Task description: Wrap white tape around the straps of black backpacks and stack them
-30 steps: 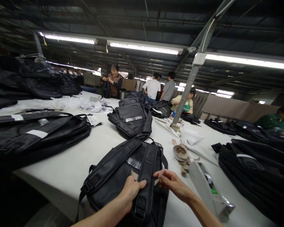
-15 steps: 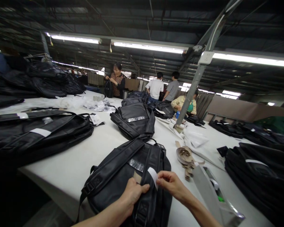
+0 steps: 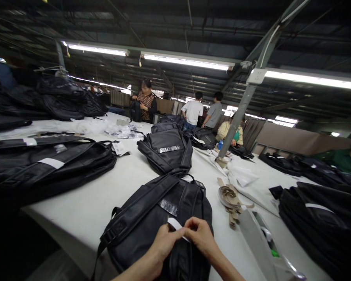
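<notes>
Moved toward nine o'clock, our right hand (image 3: 201, 236) pinches a curved white strip (image 3: 174, 223) over a smooth black backpack (image 3: 140, 228); whether our left hand (image 3: 164, 241) grips, we cannot tell.

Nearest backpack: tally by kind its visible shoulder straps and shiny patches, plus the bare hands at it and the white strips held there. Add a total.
Shoulder straps: 2
Shiny patch: 1
Hands: 2, left hand and right hand
White strip: 1
Total: 6

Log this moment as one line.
left hand: at white strip; right hand: pinching white strip; black backpack: on table, straps up
</notes>
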The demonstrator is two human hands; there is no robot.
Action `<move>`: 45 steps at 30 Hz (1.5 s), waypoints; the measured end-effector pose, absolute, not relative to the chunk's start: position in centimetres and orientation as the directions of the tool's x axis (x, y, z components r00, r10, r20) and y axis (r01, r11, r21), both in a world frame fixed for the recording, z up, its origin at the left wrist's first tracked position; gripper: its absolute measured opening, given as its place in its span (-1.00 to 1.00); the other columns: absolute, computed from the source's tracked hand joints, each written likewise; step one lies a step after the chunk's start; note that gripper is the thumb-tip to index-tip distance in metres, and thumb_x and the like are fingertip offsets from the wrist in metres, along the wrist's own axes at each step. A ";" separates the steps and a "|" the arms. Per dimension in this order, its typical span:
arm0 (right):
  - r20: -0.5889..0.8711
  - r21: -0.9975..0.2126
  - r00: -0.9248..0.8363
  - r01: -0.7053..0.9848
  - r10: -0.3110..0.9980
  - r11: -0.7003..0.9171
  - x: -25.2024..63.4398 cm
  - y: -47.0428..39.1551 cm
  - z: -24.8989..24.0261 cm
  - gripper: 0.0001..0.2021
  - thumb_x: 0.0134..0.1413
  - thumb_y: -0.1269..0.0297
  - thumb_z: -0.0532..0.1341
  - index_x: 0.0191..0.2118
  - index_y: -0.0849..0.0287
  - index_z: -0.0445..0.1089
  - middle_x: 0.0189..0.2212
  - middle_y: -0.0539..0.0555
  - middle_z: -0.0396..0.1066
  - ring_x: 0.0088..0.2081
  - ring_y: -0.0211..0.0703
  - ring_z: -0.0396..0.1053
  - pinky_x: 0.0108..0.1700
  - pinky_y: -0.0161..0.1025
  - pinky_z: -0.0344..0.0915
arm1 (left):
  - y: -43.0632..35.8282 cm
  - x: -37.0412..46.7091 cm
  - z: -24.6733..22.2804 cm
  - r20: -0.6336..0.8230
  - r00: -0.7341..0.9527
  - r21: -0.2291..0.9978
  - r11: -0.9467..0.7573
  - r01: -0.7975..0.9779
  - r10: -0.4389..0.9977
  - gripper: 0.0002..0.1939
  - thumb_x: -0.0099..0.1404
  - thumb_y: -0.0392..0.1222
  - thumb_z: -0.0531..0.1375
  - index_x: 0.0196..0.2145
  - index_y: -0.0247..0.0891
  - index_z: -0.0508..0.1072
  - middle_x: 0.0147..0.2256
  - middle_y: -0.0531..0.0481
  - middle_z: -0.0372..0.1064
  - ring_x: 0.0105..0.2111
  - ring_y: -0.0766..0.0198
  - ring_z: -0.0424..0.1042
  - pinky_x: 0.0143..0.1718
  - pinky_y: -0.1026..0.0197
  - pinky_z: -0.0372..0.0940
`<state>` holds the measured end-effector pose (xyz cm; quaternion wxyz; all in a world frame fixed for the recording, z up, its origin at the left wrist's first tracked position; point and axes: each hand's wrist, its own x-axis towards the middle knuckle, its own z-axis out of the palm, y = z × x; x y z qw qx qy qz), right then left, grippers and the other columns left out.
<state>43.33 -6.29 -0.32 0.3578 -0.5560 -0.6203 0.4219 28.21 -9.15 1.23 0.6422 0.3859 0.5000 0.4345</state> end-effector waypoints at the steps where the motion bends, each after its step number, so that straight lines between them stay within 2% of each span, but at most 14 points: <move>1: -0.001 -0.920 -0.100 0.391 0.995 0.038 43.5 -6.4 -0.4 -0.80 -0.21 0.20 0.28 -0.54 0.24 0.34 -0.64 -0.06 0.28 -0.58 -0.33 0.18 -0.54 -0.38 0.08 | -9.0 28.2 1.0 -0.305 0.104 0.932 0.319 -0.173 0.947 -0.73 -0.02 -0.13 0.25 -0.42 -0.42 0.45 -0.42 -0.13 0.46 -0.35 0.11 0.41 -0.30 0.21 0.26; 3: -0.005 -0.923 -0.034 0.386 0.999 0.009 43.8 -6.9 -0.4 -0.70 -0.12 0.04 0.23 -0.49 0.22 0.29 -0.65 -0.07 0.24 -0.62 -0.34 0.17 -0.59 -0.37 0.06 | -8.5 28.2 0.1 -0.307 0.099 0.927 0.321 -0.194 0.947 -0.69 -0.02 -0.06 0.24 -0.44 -0.42 0.44 -0.44 -0.15 0.46 -0.34 0.08 0.42 -0.29 0.19 0.26; 7: -0.260 -0.954 -0.025 0.161 0.965 -0.253 44.6 -8.5 0.3 -0.48 -0.11 -0.19 0.12 -0.20 0.18 0.14 -0.65 -0.10 0.24 -0.68 -0.31 0.21 -0.69 -0.42 0.02 | -7.5 28.5 -2.1 -0.289 0.181 0.891 0.333 -0.309 0.940 -0.60 -0.06 0.01 0.26 -0.37 -0.39 0.45 -0.43 -0.13 0.46 -0.25 0.04 0.42 -0.23 0.16 0.28; 11: -0.308 -0.950 -0.114 -0.023 0.945 -0.312 44.4 -9.3 1.1 -0.27 -0.25 0.00 0.31 0.02 0.15 -0.01 -0.69 -0.19 0.18 -0.66 -0.37 0.17 -0.63 -0.44 0.08 | -7.3 28.5 -2.5 -0.319 0.218 0.874 0.376 -0.309 0.922 -0.63 -0.08 -0.02 0.28 -0.38 -0.37 0.44 -0.43 -0.12 0.46 -0.23 0.03 0.42 -0.22 0.15 0.28; 16: -0.354 -0.932 -0.014 -0.080 0.935 -0.354 43.5 -8.5 0.3 -0.27 -0.34 0.20 0.32 0.02 0.22 0.01 -0.80 -0.27 0.06 -0.75 -0.43 -0.02 -0.68 -0.46 -0.14 | -8.3 27.9 -0.9 -0.367 0.288 0.827 0.452 -0.335 0.885 -0.71 0.02 -0.06 0.22 -0.37 -0.36 0.41 -0.45 -0.10 0.46 -0.35 0.10 0.44 -0.24 0.13 0.29; 23: -0.228 -0.974 0.083 -0.006 0.970 -0.228 42.8 -8.2 -1.2 -0.32 -0.33 0.18 0.30 -0.04 0.24 0.01 -0.79 -0.24 0.11 -0.75 -0.41 0.01 -0.69 -0.45 -0.12 | -7.6 27.8 -1.3 -0.362 0.245 0.850 0.426 -0.309 0.899 -0.69 0.02 -0.07 0.22 -0.35 -0.40 0.42 -0.49 -0.09 0.44 -0.33 0.09 0.44 -0.25 0.16 0.28; 27: -0.256 -0.967 0.046 -0.004 0.966 -0.256 43.0 -8.1 -0.8 -0.21 -0.31 0.04 0.32 0.03 0.21 -0.04 -0.79 -0.25 0.09 -0.74 -0.41 0.00 -0.69 -0.46 -0.11 | -7.2 27.8 -1.1 -0.404 0.203 0.857 0.447 -0.256 0.892 -0.69 -0.01 -0.07 0.26 -0.39 -0.39 0.43 -0.50 -0.08 0.44 -0.34 0.09 0.43 -0.28 0.17 0.28; 29: -0.275 -0.961 0.024 -0.013 0.961 -0.275 43.0 -8.0 -0.4 -0.16 -0.34 0.05 0.35 0.07 0.20 -0.06 -0.80 -0.27 0.05 -0.75 -0.40 0.01 -0.69 -0.46 -0.11 | -7.3 27.8 -0.6 -0.413 0.209 0.859 0.456 -0.234 0.886 -0.71 0.00 -0.09 0.25 -0.40 -0.40 0.44 -0.51 -0.08 0.44 -0.36 0.10 0.43 -0.30 0.17 0.28; 32: -0.264 -0.961 0.010 -0.083 0.965 -0.262 42.4 -8.0 -0.1 -0.10 -0.38 0.16 0.38 0.10 0.20 -0.09 -0.74 -0.21 0.19 -0.72 -0.33 0.16 -0.65 -0.42 0.04 | -7.6 27.8 0.0 -0.412 0.203 0.866 0.451 -0.217 0.888 -0.75 0.01 -0.16 0.22 -0.38 -0.42 0.44 -0.52 -0.09 0.44 -0.39 0.10 0.43 -0.30 0.16 0.29; 36: -0.215 -0.955 0.009 -0.211 0.976 -0.209 41.9 -8.3 -1.0 -0.08 -0.37 0.20 0.37 0.13 0.17 -0.16 -0.56 -0.05 0.38 -0.53 -0.14 0.37 -0.44 -0.24 0.29 | -8.0 27.9 -0.3 -0.372 0.225 0.848 0.428 -0.311 0.901 -0.76 0.03 -0.18 0.18 -0.37 -0.44 0.45 -0.52 -0.11 0.44 -0.42 0.12 0.44 -0.29 0.15 0.29; 38: -0.207 -0.968 -0.006 -0.146 0.978 -0.205 42.2 -8.5 -1.3 -0.14 -0.31 0.15 0.33 0.12 0.18 -0.13 -0.58 -0.07 0.35 -0.52 -0.13 0.36 -0.43 -0.22 0.28 | -8.0 28.0 -0.6 -0.358 0.226 0.848 0.417 -0.327 0.906 -0.76 0.04 -0.19 0.16 -0.36 -0.43 0.45 -0.53 -0.10 0.44 -0.43 0.13 0.43 -0.30 0.16 0.29; 40: -0.164 -0.980 0.009 0.111 0.986 -0.164 42.8 -8.5 -0.7 -0.30 -0.24 0.11 0.29 0.05 0.19 0.03 -0.62 -0.08 0.29 -0.55 -0.16 0.31 -0.46 -0.24 0.23 | -7.9 28.0 -0.8 -0.359 0.189 0.875 0.400 -0.271 0.914 -0.77 0.04 -0.21 0.15 -0.36 -0.44 0.45 -0.55 -0.08 0.43 -0.44 0.14 0.43 -0.35 0.19 0.28; 43: 0.138 -0.822 0.038 0.562 0.990 0.093 43.4 -8.4 1.3 -0.69 -0.12 0.20 0.24 -0.19 0.16 0.31 -0.49 0.00 0.29 -0.46 -0.18 0.28 -0.36 -0.23 0.20 | -7.8 28.1 -0.6 -0.331 0.155 0.915 0.356 -0.188 0.931 -0.78 0.05 -0.22 0.13 -0.38 -0.43 0.45 -0.56 -0.06 0.41 -0.44 0.15 0.41 -0.41 0.23 0.24; 45: 0.292 -0.707 -0.114 0.643 0.950 0.295 43.3 -8.1 2.5 -0.91 -0.03 0.30 0.18 -0.34 0.13 0.39 -0.41 0.02 0.29 -0.39 -0.20 0.29 -0.29 -0.26 0.20 | -7.8 28.0 -0.4 -0.309 0.154 0.928 0.333 -0.167 0.939 -0.80 0.04 -0.22 0.13 -0.44 -0.42 0.45 -0.56 -0.05 0.40 -0.48 0.19 0.39 -0.46 0.26 0.20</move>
